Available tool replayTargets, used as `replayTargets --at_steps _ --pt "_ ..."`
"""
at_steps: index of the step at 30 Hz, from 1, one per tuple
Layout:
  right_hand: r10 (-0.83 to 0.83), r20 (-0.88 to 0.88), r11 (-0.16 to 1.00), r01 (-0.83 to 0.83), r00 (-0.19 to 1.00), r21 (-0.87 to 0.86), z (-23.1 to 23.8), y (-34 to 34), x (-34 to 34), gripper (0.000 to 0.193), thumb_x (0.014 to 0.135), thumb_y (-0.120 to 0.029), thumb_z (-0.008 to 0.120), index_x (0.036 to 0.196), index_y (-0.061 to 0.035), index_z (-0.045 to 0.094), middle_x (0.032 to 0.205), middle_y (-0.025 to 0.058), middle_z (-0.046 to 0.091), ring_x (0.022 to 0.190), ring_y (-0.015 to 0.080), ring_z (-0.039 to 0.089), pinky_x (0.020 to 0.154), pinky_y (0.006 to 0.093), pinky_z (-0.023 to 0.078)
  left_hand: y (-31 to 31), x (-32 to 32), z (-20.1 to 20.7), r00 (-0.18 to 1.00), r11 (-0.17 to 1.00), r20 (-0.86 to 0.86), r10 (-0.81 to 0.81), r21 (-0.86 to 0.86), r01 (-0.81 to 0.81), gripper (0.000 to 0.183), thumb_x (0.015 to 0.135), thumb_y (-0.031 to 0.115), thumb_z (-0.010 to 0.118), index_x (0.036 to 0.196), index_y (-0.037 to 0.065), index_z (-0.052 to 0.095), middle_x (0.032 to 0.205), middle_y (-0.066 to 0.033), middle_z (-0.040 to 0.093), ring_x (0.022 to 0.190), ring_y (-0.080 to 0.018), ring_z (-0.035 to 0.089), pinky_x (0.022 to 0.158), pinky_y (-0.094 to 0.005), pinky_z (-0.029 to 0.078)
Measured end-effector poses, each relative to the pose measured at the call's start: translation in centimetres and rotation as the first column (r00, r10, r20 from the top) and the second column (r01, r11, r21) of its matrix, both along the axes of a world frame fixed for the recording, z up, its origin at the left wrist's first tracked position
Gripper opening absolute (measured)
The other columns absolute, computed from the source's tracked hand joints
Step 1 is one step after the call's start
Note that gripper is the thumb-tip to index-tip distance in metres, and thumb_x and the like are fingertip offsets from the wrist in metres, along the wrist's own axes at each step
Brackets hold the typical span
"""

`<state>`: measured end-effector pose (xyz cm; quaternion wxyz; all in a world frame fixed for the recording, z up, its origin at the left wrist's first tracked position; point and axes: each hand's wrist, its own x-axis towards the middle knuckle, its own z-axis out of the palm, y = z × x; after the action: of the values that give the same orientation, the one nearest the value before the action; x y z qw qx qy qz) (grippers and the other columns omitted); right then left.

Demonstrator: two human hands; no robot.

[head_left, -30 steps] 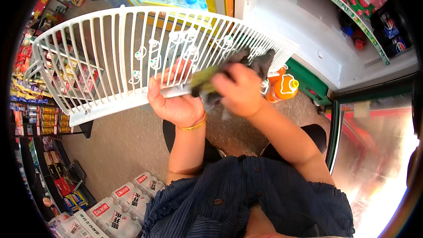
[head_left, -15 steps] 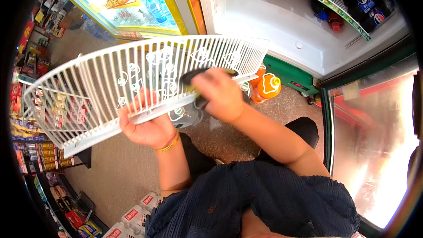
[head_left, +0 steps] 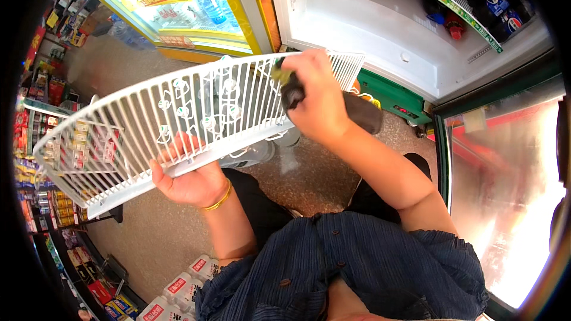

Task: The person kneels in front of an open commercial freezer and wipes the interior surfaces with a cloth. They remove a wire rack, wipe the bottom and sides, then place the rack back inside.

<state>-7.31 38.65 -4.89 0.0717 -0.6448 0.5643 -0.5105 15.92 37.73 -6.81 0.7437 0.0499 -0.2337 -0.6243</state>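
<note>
A white wire shelf (head_left: 137,107) with a pale strip along its near edge is held up in front of me, tilted. My left hand (head_left: 193,175) grips that strip from below, fingers curled around it. My right hand (head_left: 318,98) is closed on a dark cloth (head_left: 291,92) with a yellow-green edge, pressed to the wires right of the middle. A dark brown part of the cloth (head_left: 364,114) seems to hang past the wrist; it is blurred. Through the wires show large clear bottles (head_left: 229,92) with white handles, standing on the floor.
An open fridge (head_left: 357,24) with a white interior stands at the far right, its glass door (head_left: 499,190) swung out beside me. A green base panel (head_left: 389,98) runs below it. A lit yellow-framed cooler (head_left: 196,9) is ahead. Snack shelves line the left; wrapped packs (head_left: 184,288) lie near lower left.
My right hand has moved up and to the right along the wires with the cloth. The shelf's left part has dropped slightly, my left hand still on it.
</note>
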Motion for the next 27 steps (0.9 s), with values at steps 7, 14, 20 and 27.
replayTargets --at_steps 7,14,20,27 --pt "0.282 0.01 0.923 -0.275 0.959 0.27 -4.6 5.1 0.3 0.046 0.057 0.008 0.063 0.098 -0.0114 0.056 0.098 0.0125 0.051 0.091 0.0337 0.055 0.077 0.0378 0.048 0.5 -0.7 0.4 0.994 0.988 0.032 0.102 0.111 -0.105 0.025 0.087 0.031 0.053 0.072 0.011 0.057 0.072 -0.0071 0.063 0.076 -0.0192 0.061 0.072 -0.0354 0.051" --pt "0.129 0.003 0.959 -0.124 0.992 -0.254 4.6 2.2 0.4 0.044 0.063 0.011 0.064 0.102 -0.0067 0.056 0.096 0.0103 0.056 0.091 0.0272 0.056 0.08 0.033 0.047 -0.5 -4.0 1.2 0.984 0.96 -0.009 0.178 0.222 -0.172 0.027 0.088 0.032 0.052 0.071 0.011 0.055 0.07 -0.0079 0.061 0.076 -0.0236 0.061 0.079 -0.0413 0.051" --pt "0.298 -0.459 0.923 -0.375 0.837 -0.086 0.4 1.6 4.4 0.043 0.063 -0.007 0.064 0.105 -0.0147 0.058 0.093 0.0069 0.052 0.087 0.0282 0.059 0.064 0.0385 0.052 -1.6 -3.4 0.7 0.99 0.997 -0.139 -0.032 -0.069 0.023 0.027 0.089 0.029 0.048 0.076 0.007 0.053 0.078 -0.0114 0.061 0.077 -0.0276 0.062 0.084 -0.0459 0.05" --pt "0.022 -0.201 0.993 0.002 0.979 0.117 -5.7 1.6 -2.4 0.04 0.057 0.01 0.059 0.095 -0.0051 0.061 0.092 0.0139 0.056 0.086 0.0345 0.057 0.076 0.038 0.048 -1.8 -3.4 0.5 0.958 0.901 0.028 0.285 0.332 -0.278 0.028 0.087 0.033 0.051 0.077 0.008 0.055 0.077 -0.0109 0.062 0.078 -0.027 0.064 0.081 -0.0427 0.052"
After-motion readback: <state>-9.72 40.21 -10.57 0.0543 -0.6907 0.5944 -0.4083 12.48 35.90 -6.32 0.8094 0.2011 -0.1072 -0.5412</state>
